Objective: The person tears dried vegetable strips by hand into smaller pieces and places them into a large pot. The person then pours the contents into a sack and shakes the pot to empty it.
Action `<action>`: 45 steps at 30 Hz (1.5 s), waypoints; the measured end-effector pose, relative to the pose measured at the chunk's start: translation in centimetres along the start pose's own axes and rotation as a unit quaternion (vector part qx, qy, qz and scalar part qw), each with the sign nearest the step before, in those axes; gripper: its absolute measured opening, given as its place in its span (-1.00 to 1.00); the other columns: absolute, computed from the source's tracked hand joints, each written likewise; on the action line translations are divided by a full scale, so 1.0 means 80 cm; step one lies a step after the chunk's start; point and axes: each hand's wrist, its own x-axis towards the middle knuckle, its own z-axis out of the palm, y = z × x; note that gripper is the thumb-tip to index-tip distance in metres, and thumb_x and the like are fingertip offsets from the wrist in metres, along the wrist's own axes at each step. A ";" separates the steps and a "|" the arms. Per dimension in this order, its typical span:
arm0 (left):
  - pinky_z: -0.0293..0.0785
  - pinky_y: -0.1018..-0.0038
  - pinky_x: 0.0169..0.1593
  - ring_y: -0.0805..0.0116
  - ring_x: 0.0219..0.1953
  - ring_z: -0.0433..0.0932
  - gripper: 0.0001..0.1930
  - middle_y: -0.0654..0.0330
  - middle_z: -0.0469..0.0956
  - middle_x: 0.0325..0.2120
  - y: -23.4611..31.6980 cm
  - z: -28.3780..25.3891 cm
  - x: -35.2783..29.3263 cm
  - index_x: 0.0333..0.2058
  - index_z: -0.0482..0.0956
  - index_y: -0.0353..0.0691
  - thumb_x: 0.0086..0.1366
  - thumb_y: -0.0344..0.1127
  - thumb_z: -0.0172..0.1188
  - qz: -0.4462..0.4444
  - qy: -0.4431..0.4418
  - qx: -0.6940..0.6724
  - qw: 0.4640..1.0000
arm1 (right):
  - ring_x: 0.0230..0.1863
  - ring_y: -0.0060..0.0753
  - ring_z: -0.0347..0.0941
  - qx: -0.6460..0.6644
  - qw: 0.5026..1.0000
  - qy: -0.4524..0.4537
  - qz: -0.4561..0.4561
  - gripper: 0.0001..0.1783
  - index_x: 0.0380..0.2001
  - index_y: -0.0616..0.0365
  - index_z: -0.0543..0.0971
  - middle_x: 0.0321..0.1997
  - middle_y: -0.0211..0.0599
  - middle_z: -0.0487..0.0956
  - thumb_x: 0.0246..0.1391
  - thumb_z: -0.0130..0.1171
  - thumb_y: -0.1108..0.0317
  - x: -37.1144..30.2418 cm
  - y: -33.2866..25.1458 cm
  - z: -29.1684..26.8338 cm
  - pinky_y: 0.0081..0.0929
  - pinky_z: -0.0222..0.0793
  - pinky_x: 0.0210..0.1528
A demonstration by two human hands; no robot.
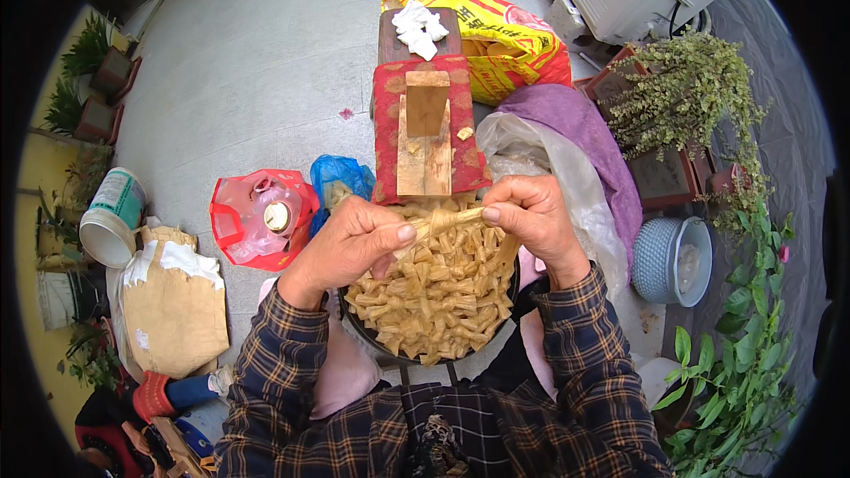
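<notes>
Between my two hands a yellowish tofu-skin strip is stretched, with a knot at its middle. My left hand pinches one end between thumb and fingers. My right hand grips the other end, and a loose flap of the skin hangs below its fingers. Right beneath is a heap of similar tofu-skin knots in a round, dark-rimmed pan in front of my body. Just beyond my hands, a wooden block stand sits on a red patterned cloth, with a small yellowish scrap at its right.
A white crumpled cloth lies on the far end of the bench. Beside it are a yellow-red sack and a purple bag. A red plastic bag and blue bag stand left; a blue basket and plants stand right.
</notes>
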 end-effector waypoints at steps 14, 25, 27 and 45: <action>0.37 0.19 -0.36 -0.06 -0.37 0.46 -0.81 -0.02 0.46 -0.48 -0.006 0.032 0.016 -0.35 0.43 -0.24 0.11 -0.28 0.15 0.140 0.080 0.392 0.906 | -0.64 -0.91 0.06 0.043 0.995 -0.071 0.062 -0.80 -0.27 0.24 0.45 -0.66 -0.71 0.28 0.01 0.14 0.44 0.008 0.010 0.023 -0.81 -0.06 -0.62; 0.21 0.39 -0.52 0.37 -0.61 0.34 -0.70 0.20 0.20 -0.71 -0.003 0.011 0.022 -0.47 0.31 -0.27 0.28 -0.15 0.01 0.099 -0.025 0.189 0.977 | -0.64 -0.71 0.24 0.459 0.872 -0.135 0.104 -0.72 -0.21 0.34 0.45 -0.54 -0.39 0.45 0.04 0.05 0.38 0.001 0.000 0.020 -0.72 0.15 -0.62; 0.14 0.54 -0.60 0.61 -0.66 0.22 -0.72 0.37 0.15 -0.73 -0.009 0.017 0.024 -0.45 0.36 -0.23 0.31 -0.13 -0.01 0.072 0.008 0.072 0.995 | -0.59 -0.65 0.29 0.488 0.859 -0.122 0.088 -0.64 -0.15 0.37 0.43 -0.48 -0.30 0.47 0.06 0.05 0.30 0.005 -0.003 0.024 -0.68 0.24 -0.54; 0.02 0.23 0.25 0.13 0.24 0.11 -0.09 -0.05 0.13 0.18 -0.006 0.046 0.033 0.23 -0.01 -0.34 0.15 0.33 -0.12 0.147 -0.020 -0.233 0.961 | -0.82 -0.78 0.04 0.431 0.841 -0.244 0.218 -0.65 -0.38 0.16 0.36 -0.74 -0.53 0.25 0.25 -0.18 0.08 -0.008 -0.008 0.056 -0.76 0.00 -0.81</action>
